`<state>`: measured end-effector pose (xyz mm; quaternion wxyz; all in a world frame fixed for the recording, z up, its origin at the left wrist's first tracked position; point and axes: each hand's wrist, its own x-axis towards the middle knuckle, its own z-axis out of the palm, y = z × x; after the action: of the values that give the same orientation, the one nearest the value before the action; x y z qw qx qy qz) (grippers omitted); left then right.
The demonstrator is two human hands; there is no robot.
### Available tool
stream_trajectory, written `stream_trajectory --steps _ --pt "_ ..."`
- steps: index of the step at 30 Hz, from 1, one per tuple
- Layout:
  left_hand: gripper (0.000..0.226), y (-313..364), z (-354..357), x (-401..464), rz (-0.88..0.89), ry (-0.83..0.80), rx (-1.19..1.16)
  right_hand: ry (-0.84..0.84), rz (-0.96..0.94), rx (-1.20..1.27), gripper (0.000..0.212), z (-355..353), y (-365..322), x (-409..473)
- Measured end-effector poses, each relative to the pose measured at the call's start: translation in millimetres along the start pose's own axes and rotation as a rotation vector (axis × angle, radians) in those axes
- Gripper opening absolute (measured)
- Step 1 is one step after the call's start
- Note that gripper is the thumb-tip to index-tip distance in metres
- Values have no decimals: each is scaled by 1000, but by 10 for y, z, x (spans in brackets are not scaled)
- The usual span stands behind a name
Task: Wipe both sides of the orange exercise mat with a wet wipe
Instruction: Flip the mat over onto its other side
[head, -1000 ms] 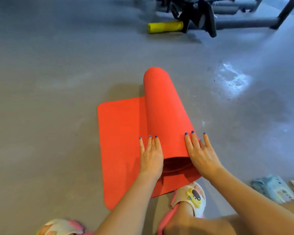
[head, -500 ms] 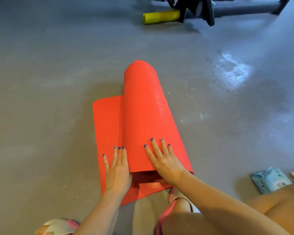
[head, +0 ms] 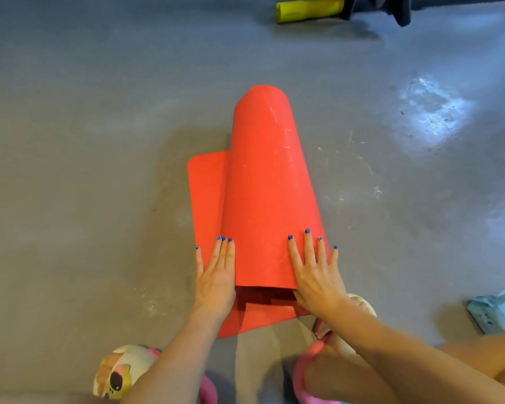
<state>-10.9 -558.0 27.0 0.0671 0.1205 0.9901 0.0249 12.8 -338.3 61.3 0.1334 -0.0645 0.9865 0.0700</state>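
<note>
Orange and mostly rolled, the exercise mat (head: 263,193) lay on the grey floor (head: 85,141) directly ahead of the person, its roll running away from the camera toward a rounded far end. A flat strip of the mat remained unrolled along the roll's left side, and a short flat edge projected from beneath the near end (the open mouth of the roll faced the person).

The left hand (head: 216,281) rested flat with straight fingers at the seam between the roll and the flat strip, gripping nothing. The right hand (head: 315,275) pressed down on top of the roll near its right edge, fingers spread and straight, likewise holding nothing. Both forearms crossed the near foreground and hid part of the mat's near edge.

A pack of wet wipes (head: 496,313), pale blue, lay on the floor at the right margin, well apart from the mat and partly cut off by the frame. A yellow cylinder (head: 309,8) lay at the top edge beside dark equipment feet (head: 391,10). A patterned slipper (head: 123,371) showed at lower left; another slipper (head: 362,304) sat behind the right wrist, largely hidden. Bright patches of reflected light (head: 432,118) marked the floor to the right.
</note>
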Motion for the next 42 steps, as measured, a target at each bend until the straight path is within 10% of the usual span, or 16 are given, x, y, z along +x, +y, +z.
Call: stream_trajectory --steps 7,10,16,24,29,42 --pt "68 280 -184 2 53 53 157 21 -74 -76 111 -11 -157 63" --pt "63 -25 -29 -22 40 23 157 117 -172 -113 70 -46 -258 1" --pt "80 -361 -185 -140 -214 -111 -17 111 -40 27 113 -39 -342 -26" --pt "96 12 -253 -78 115 185 117 141 -116 -42 71 -72 -374 56" --pt "56 -89 -204 -41 116 184 165 214 -188 -25 108 -219 -471 125" --pt "76 -558 -671 91 105 192 290 51 -10 -71 107 -239 -181 -28"
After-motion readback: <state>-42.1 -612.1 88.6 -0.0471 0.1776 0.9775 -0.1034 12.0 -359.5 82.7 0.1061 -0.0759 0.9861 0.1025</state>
